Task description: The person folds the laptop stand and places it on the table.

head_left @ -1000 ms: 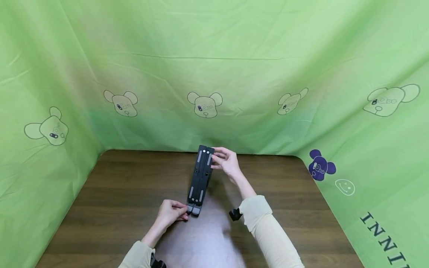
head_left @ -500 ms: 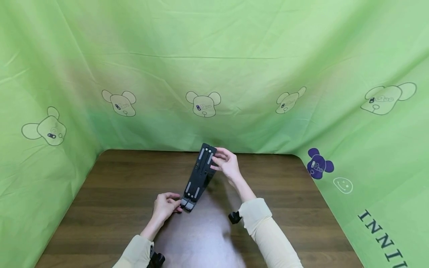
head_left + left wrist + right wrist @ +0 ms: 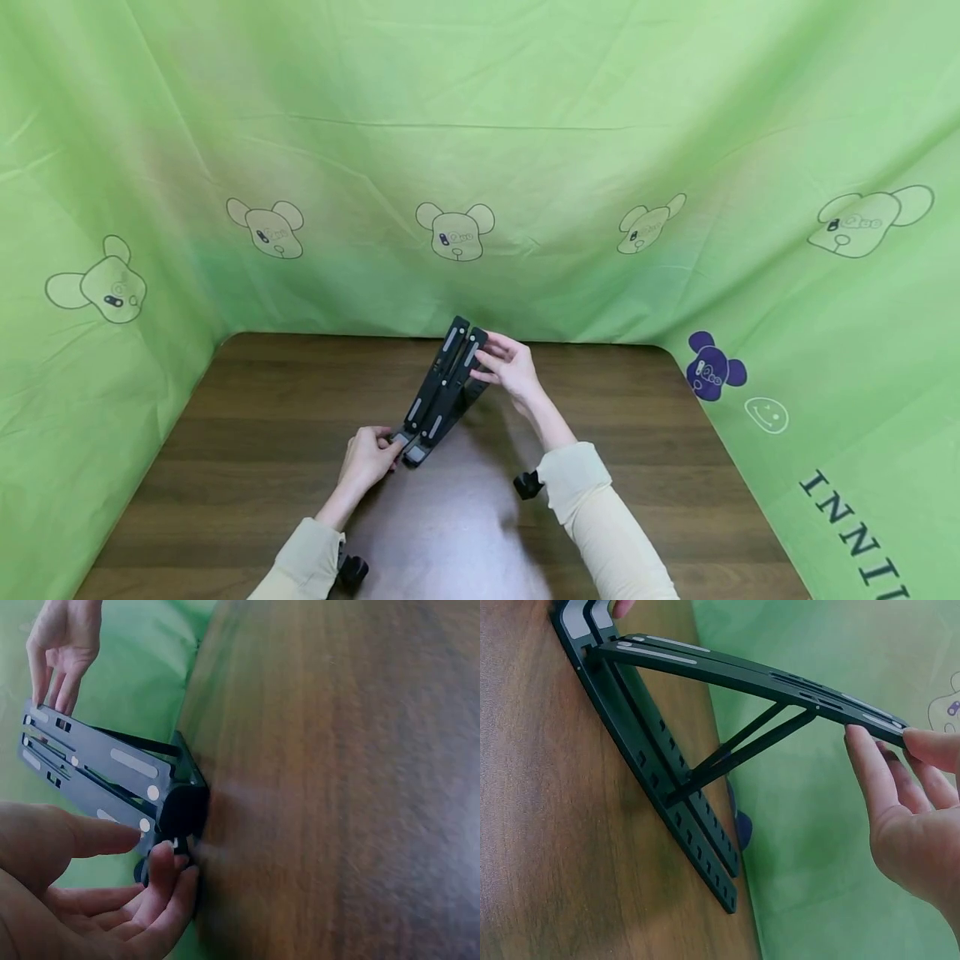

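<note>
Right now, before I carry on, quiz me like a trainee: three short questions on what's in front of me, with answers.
1. Which hand grips the far end of the stand?
2. True or false: the stand is folded flat.
3. The cloth behind the table is: A red, B green, C black.

Key: 1. The right hand. 2. False; it is propped open at an angle. 3. B.
</note>
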Available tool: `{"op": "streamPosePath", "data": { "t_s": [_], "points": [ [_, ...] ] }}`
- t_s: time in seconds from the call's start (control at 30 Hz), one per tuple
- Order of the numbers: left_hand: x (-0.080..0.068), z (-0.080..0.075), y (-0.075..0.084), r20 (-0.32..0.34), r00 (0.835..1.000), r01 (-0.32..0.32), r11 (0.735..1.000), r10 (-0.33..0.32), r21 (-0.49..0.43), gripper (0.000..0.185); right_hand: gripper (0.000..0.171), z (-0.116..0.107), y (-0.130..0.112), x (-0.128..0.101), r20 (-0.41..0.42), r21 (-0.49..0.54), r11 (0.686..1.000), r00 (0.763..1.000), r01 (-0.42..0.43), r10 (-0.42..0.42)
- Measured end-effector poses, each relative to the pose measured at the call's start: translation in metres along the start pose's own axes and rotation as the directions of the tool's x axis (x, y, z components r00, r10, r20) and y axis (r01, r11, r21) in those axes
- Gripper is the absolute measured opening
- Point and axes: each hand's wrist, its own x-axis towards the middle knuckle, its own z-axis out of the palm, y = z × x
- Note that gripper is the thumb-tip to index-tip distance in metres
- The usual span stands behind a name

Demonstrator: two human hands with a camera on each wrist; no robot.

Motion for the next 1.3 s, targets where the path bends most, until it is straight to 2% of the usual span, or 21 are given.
{"op": "streamPosePath", "data": {
  "t_s": [0.1,0.4,0.67,0.77,0.87,0.97,1.1,1.2,1.3],
  "points": [
    [0.001,0.001,-0.001,0.025,1.000,0.004,1.000,-0.004,-0.006,0.037,0.052,0.001,0.000,0.001,0.000,-0.006,1.000,1.000,0.000,0.000],
    [-0.003,0.003,-0.004,0.054,0.998,0.038,0.992,-0.032,-0.122,0.030,0.049,0.003,0.004,0.000,-0.001,0.015,1.000,1.000,0.020,-0.020],
    [0.002,0.002,-0.005,0.046,0.997,0.066,0.971,-0.057,-0.230,0.036,0.051,0.002,0.003,-0.001,-0.003,0.013,1.000,1.000,0.007,-0.007],
    [0.012,0.002,-0.012,-0.005,0.999,0.043,0.980,-0.044,-0.196,0.038,0.050,0.003,0.002,0.000,-0.001,0.010,1.000,1.000,0.019,-0.019],
    [0.026,0.006,-0.028,-0.087,0.996,-0.009,0.996,0.001,-0.093,0.038,0.049,0.005,0.000,-0.001,-0.003,0.014,0.999,0.999,0.042,-0.042],
    [0.034,0.011,-0.043,-0.148,0.988,-0.037,0.999,0.035,-0.011,0.037,0.049,0.006,0.000,-0.002,-0.008,0.032,0.998,0.999,0.054,-0.054],
    [0.025,0.005,-0.031,-0.177,0.983,-0.049,0.998,0.044,-0.025,0.035,0.048,0.007,0.001,-0.004,-0.005,0.056,0.997,0.998,0.058,-0.058],
    [0.015,0.000,-0.016,-0.159,0.987,-0.020,0.994,0.003,-0.105,0.034,0.047,0.007,0.001,-0.005,-0.002,0.061,0.997,0.998,0.055,-0.055],
    [0.012,-0.001,-0.011,-0.122,0.991,0.040,0.983,-0.062,-0.177,0.034,0.047,0.008,0.002,-0.007,-0.006,0.054,0.997,0.999,0.050,-0.050]
  ]
}}
